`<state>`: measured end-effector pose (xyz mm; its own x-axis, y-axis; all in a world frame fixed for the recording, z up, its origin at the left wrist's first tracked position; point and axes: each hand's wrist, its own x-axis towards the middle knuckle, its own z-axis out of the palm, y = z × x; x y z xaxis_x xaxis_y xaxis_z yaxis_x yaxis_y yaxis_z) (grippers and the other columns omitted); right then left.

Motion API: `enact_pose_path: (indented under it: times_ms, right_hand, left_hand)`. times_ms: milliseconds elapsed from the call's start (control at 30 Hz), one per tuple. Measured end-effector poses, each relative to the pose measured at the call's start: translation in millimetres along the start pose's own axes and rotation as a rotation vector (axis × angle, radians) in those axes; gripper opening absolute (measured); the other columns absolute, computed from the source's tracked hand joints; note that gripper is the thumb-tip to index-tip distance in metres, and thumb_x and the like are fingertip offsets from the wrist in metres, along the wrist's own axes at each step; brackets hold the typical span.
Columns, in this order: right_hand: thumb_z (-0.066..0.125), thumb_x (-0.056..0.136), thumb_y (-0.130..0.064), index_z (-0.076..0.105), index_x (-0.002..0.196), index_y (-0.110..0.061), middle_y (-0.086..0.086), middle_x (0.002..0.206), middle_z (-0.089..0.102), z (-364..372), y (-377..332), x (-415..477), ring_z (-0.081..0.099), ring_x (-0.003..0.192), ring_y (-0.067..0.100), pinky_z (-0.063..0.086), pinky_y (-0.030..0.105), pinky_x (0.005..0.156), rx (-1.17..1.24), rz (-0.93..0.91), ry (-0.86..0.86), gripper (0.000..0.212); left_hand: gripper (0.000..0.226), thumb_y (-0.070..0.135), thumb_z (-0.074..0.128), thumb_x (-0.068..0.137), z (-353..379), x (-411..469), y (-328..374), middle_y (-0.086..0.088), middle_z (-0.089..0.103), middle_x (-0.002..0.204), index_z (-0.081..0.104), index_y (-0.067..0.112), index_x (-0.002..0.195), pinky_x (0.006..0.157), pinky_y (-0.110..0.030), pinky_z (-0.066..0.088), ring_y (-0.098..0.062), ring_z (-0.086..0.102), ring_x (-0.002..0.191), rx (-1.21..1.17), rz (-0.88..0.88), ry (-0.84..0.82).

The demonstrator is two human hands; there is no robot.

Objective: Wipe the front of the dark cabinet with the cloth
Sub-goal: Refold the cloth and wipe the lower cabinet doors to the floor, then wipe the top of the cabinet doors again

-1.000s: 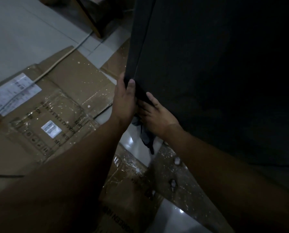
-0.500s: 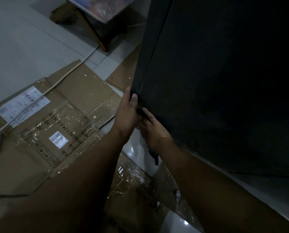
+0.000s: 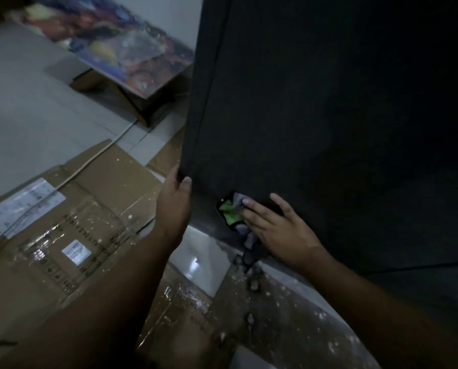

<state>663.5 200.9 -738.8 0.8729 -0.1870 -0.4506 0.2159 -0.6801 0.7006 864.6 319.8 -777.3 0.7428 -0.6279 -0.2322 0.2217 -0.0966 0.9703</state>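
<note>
The dark cabinet (image 3: 315,107) fills the upper right; its lower left corner is gripped by the left hand (image 3: 174,206), thumb on the front face, fingers wrapped behind the edge. The right hand (image 3: 278,230) lies flat, fingers spread, pressing the cloth (image 3: 234,217) against the cabinet's bottom edge; the cloth bunches left of the fingertips. Above the fingers the cabinet front is unobstructed. Below both hands lies flattened cardboard (image 3: 71,235), paint-spattered, with bare floor (image 3: 196,259) between. A cable (image 3: 94,157) crosses the cardboard well left of the left hand.

Right hand (image 3: 278,230) presses cloth (image 3: 234,215) on cabinet (image 3: 329,115); left hand (image 3: 174,206) grips corner.
</note>
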Motion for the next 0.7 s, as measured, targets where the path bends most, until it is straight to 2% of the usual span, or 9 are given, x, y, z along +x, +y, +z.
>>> enact_pose_path:
  times_ms: [133, 200, 267, 333, 400, 467, 500, 600, 700]
  right_hand:
    - [0.061, 0.091, -0.033, 0.043, 0.153, -0.025, -0.008, 0.166, 0.026, -38.0, 62.8, -61.3, -0.005, 0.155, 0.017, -0.018, 0.067, 0.115, 0.091, 0.429, 0.339, 0.065]
    - [0.054, 0.094, -0.031, 0.042, 0.154, -0.023, -0.009, 0.164, 0.03, -61.8, 89.4, -83.8, 0.004, 0.154, 0.016, -0.014, 0.068, 0.116, 0.102, 0.543, 0.468, 0.062]
    - [0.042, 0.097, -0.031, 0.038, 0.156, -0.023, -0.01, 0.164, 0.028, -85.5, 117.3, -103.0, 0.007, 0.155, 0.016, -0.01, 0.067, 0.116, 0.092, 0.634, 0.547, 0.059]
    - [0.037, 0.101, -0.033, 0.035, 0.157, -0.025, -0.011, 0.165, 0.023, -108.6, 144.0, -119.1, 0.009, 0.155, 0.016, 0.0, 0.066, 0.116, 0.083, 0.728, 0.61, 0.056]
    - [0.038, 0.102, -0.033, 0.039, 0.153, -0.026, -0.012, 0.162, 0.027, -133.7, 167.1, -132.4, 0.022, 0.151, 0.016, 0.015, 0.059, 0.115, 0.129, 0.81, 0.728, 0.051]
    - [0.051, 0.098, -0.029, 0.054, 0.138, -0.027, -0.01, 0.154, 0.043, -161.5, 188.2, -143.0, 0.044, 0.133, 0.02, 0.035, 0.049, 0.102, 0.188, 0.875, 0.869, 0.041]
    - [0.061, 0.092, -0.024, 0.062, 0.127, -0.025, -0.008, 0.146, 0.053, -175.4, 198.9, -147.6, 0.053, 0.12, 0.023, 0.043, 0.045, 0.091, 0.227, 0.9, 0.939, 0.035]
    - [0.079, 0.072, -0.003, 0.068, 0.099, -0.013, 0.001, 0.115, 0.064, -215.1, 231.2, -162.9, 0.056, 0.092, 0.025, 0.052, 0.038, 0.063, 0.538, 0.918, 1.131, 0.031]
    - [0.067, 0.078, -0.005, 0.061, 0.087, -0.011, 0.0, 0.099, 0.057, -251.1, 261.5, -182.8, 0.053, 0.085, 0.023, 0.049, 0.039, 0.067, 0.749, 0.856, 1.284, 0.012]
  left_hand:
    - [0.054, 0.018, 0.05, 0.103, 12.4, -33.4, 42.9, 0.012, 0.047, 0.149, 0.034, 0.029, 0.154, 0.115, -0.042, 0.038, -0.012, 0.045, 0.136, 0.04, 0.048, -0.001]
    - [0.06, 0.018, 0.053, 0.103, 19.2, -49.0, 72.8, 0.007, 0.037, 0.158, 0.028, 0.026, 0.157, 0.118, -0.041, 0.033, -0.014, 0.036, 0.144, 0.063, 0.047, -0.054]
    - [0.06, 0.014, 0.053, 0.103, 27.5, -63.9, 110.9, 0.003, 0.031, 0.161, 0.027, 0.023, 0.157, 0.113, -0.029, 0.031, -0.013, 0.031, 0.146, 0.027, 0.061, -0.086]
    - [0.053, 0.012, 0.052, 0.103, 36.8, -80.0, 155.6, -0.002, 0.036, 0.157, 0.035, 0.024, 0.152, 0.104, -0.022, 0.032, -0.012, 0.033, 0.143, -0.026, 0.108, -0.104]
    - [0.041, 0.011, 0.053, 0.102, 45.7, -101.3, 203.5, -0.005, 0.048, 0.145, 0.044, 0.029, 0.138, 0.095, -0.012, 0.038, -0.008, 0.046, 0.132, -0.043, 0.207, -0.134]
    - [0.035, 0.009, 0.055, 0.1, 56.1, -123.6, 250.1, -0.002, 0.058, 0.126, 0.046, 0.027, 0.129, 0.079, -0.002, 0.042, 0.006, 0.058, 0.106, -0.088, 0.311, -0.181]
    - [0.033, 0.009, 0.057, 0.099, 61.6, -134.1, 271.8, 0.003, 0.061, 0.118, 0.048, 0.026, 0.126, 0.076, -0.003, 0.044, 0.01, 0.061, 0.097, -0.119, 0.358, -0.222]
    - [0.035, 0.026, 0.067, 0.095, 77.3, -160.9, 329.0, 0.007, 0.065, 0.118, 0.049, 0.036, 0.123, 0.086, -0.018, 0.052, 0.004, 0.065, 0.104, -0.176, 0.45, -0.306]
    - [0.042, 0.032, 0.07, 0.092, 90.1, -175.7, 375.3, 0.008, 0.061, 0.123, 0.047, 0.035, 0.127, 0.085, -0.015, 0.052, 0.001, 0.061, 0.108, -0.121, 0.554, -0.245]
